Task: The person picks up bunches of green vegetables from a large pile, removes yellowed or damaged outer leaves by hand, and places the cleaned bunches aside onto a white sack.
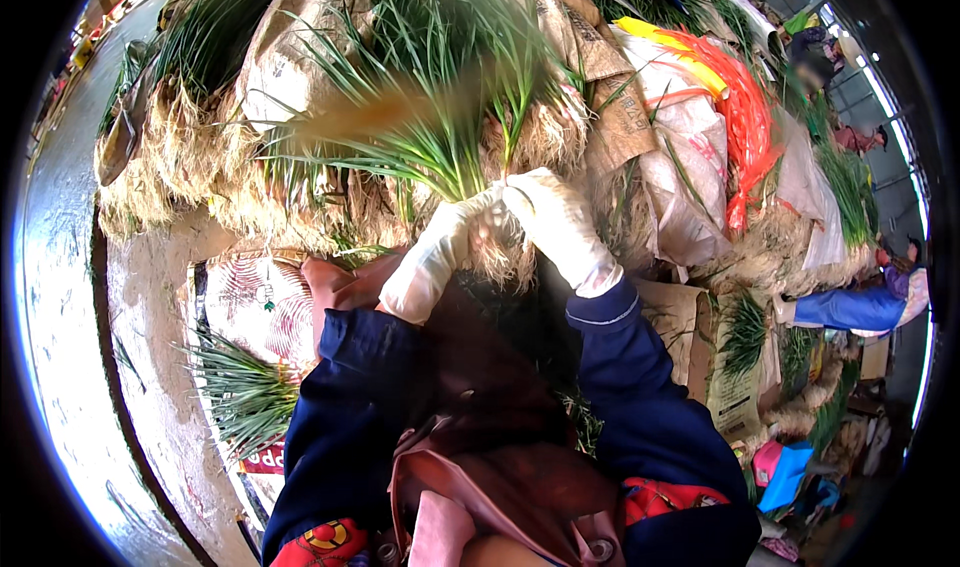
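Note:
Both my hands wear white gloves and meet in front of my body. My left hand (432, 259) is closed round a bunch of spring onions (452, 167), whose green leaves fan upward and away. Their pale, stringy roots (497, 255) hang below, between the two hands. My right hand (562, 229) has its fingers bent in against the same bunch, and a thin green stalk rises just above them. Its fingertips are partly hidden. Beyond lies a heap of spring onions (420, 42), with a thick mat of tan roots (190, 157) along its near side.
Burlap sacking (610, 97), white sacks (685, 167) and red plastic strips (745, 117) lie at the far right. A smaller bunch (245, 392) rests on the left by a printed sack (258, 297). Another person in blue trousers (850, 310) is at the right. A blurred brown smear crosses the upper middle.

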Demonstrator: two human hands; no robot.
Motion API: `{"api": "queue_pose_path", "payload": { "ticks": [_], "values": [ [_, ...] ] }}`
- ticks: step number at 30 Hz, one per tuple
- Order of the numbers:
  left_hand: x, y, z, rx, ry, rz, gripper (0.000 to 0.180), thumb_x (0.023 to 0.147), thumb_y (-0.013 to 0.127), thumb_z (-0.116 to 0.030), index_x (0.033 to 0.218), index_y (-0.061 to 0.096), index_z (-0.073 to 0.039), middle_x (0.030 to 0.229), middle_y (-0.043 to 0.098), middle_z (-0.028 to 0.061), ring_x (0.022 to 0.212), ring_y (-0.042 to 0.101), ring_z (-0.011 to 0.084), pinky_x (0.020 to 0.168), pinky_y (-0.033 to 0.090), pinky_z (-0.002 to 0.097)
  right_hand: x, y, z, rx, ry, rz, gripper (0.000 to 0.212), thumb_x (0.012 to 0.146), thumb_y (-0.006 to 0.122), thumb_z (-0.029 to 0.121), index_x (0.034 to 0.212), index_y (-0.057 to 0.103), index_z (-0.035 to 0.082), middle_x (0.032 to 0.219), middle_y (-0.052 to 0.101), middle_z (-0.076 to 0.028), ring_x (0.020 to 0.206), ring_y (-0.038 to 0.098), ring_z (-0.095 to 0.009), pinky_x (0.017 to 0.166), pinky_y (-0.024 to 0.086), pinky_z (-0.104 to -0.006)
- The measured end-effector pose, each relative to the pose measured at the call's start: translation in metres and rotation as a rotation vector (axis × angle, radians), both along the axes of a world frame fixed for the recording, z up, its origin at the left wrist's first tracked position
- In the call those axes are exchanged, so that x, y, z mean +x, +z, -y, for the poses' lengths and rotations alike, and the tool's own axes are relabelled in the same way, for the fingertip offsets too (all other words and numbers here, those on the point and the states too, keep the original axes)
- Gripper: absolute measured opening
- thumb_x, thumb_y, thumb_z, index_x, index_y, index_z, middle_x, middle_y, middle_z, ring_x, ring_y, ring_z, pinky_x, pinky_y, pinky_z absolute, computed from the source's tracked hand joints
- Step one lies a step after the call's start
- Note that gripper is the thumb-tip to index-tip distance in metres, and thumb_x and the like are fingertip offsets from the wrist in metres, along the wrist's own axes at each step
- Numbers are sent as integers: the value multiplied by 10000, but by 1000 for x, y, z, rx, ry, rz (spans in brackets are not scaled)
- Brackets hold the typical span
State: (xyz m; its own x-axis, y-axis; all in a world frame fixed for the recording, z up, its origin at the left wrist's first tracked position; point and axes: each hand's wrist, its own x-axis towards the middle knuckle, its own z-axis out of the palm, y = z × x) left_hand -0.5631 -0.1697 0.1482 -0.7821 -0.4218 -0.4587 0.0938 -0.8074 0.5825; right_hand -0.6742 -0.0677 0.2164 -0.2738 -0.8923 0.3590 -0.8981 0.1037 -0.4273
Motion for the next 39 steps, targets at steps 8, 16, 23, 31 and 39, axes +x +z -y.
{"api": "queue_pose_path", "payload": {
  "ticks": [8,16,23,31,39],
  "values": [
    [-6,-13,9,-39,58,0,214,830,626,-126,1014,639,-17,719,654,12,429,474,42,340,301,175,-30,-54,53,-102,-135,1297,180,753,716,130,818,570,48,748,607,-39,692,556,-138,642,437,-269],
    [15,-13,9,-7,12,-203,232,804,627,-53,1014,599,43,781,658,86,621,612,136,535,496,207,-68,0,-11,19,-547,-169,188,749,653,206,829,592,47,799,593,-122,732,585,-279,653,456,-387],
    [12,-45,-10,35,-76,-225,233,795,652,-98,994,610,16,805,624,36,711,580,122,645,468,225,-33,-12,14,65,14,1659,425,835,587,493,788,619,72,724,610,-9,534,522,-96,522,421,-229],
    [27,-24,-6,190,-189,-375,325,869,575,-156,1125,554,42,931,651,113,819,623,200,722,515,293,-12,-7,17,113,1,1526,236,878,576,293,870,593,58,578,512,14,412,492,-124,374,444,-255],
    [31,-15,-9,131,-89,-299,259,844,581,-48,1069,575,79,806,641,64,671,606,125,591,494,179,-7,-18,22,125,101,1700,206,907,546,258,899,604,60,621,542,8,504,515,-99,462,463,-255]
  ]
}}
